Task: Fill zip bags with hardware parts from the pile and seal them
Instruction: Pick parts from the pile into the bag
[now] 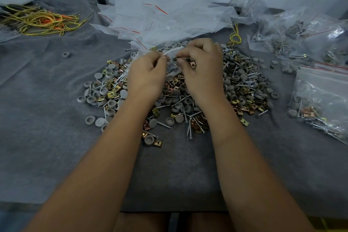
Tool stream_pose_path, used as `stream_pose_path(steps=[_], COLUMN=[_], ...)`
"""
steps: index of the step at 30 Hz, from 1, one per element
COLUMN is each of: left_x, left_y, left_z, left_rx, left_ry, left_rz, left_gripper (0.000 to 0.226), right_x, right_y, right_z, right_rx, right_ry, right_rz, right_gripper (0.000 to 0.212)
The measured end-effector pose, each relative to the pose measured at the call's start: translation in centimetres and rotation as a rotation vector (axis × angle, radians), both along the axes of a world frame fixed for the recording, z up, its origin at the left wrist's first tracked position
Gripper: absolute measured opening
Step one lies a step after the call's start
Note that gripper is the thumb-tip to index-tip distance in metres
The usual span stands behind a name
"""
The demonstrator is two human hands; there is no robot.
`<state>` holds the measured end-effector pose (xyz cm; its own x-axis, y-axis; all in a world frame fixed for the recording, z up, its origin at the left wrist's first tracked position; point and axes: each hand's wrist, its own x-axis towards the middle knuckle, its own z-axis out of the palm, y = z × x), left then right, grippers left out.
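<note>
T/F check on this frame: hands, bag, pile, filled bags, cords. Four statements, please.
1. Both hands pinch one zip bag above the pile. True: left hand and right hand each hold it.
2. Filled bags lie at the left. False: they lie at the right.
3. The pile holds only screws. False: also grey caps and brass-coloured clips.
4. Yellow cords lie at the far left. True.

No legible text anywhere.
</note>
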<state>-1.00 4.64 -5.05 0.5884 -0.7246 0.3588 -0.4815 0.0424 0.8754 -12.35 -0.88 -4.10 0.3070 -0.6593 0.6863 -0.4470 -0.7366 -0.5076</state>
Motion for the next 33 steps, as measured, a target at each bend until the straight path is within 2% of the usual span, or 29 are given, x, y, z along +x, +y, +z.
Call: stream_pose_path(steps=[5, 10, 16, 20, 23, 28, 31, 33], left_x=[0.1, 0.1, 0.1, 0.5, 0.5, 0.4, 0.4, 0.4], left_y=[0.0, 0.1, 0.1, 0.1, 0.3, 1.1, 1.0, 0.8], left_z=[0.0, 0.0, 0.2, 0.6, 1.1, 1.3, 1.5, 1.7], left_rx=[-0.018, -0.021, -0.038, -0.077, -0.153, -0.234, -0.243, -0.268], left_ry=[0.035, 0.051, 0.130, 0.304, 0.435, 0.446, 0.461, 0.536], left_rz=[-0.018, -0.017, 0.026, 0.064, 0.028, -0.106, -0.123, -0.083], left_gripper=[0.024, 0.025, 0.025, 0.027, 0.026, 0.020, 0.022, 0.030], right_x=[0.0, 0.0, 0.0, -0.2, -0.3, -0.2, -0.1, -0.2], right_y=[-0.1, -0.3, -0.1, -0.1, 0.0, 0.3, 0.2, 0.2], right_z=[-0.2, -0.3, -0.2, 0.0, -0.1, -0.2, -0.2, -0.1], right_rx=[0.004, 0.021, 0.056, 0.180, 0.234, 0.132, 0.120, 0.205], right_ry=[0.091, 0.082, -0.031, -0.152, -0.116, 0.071, 0.064, 0.001], right_rz=[0.002, 0.000, 0.031, 0.060, 0.114, 0.236, 0.196, 0.156], right_gripper=[0.016, 0.018, 0.025, 0.023, 0.027, 0.048, 0.022, 0.010])
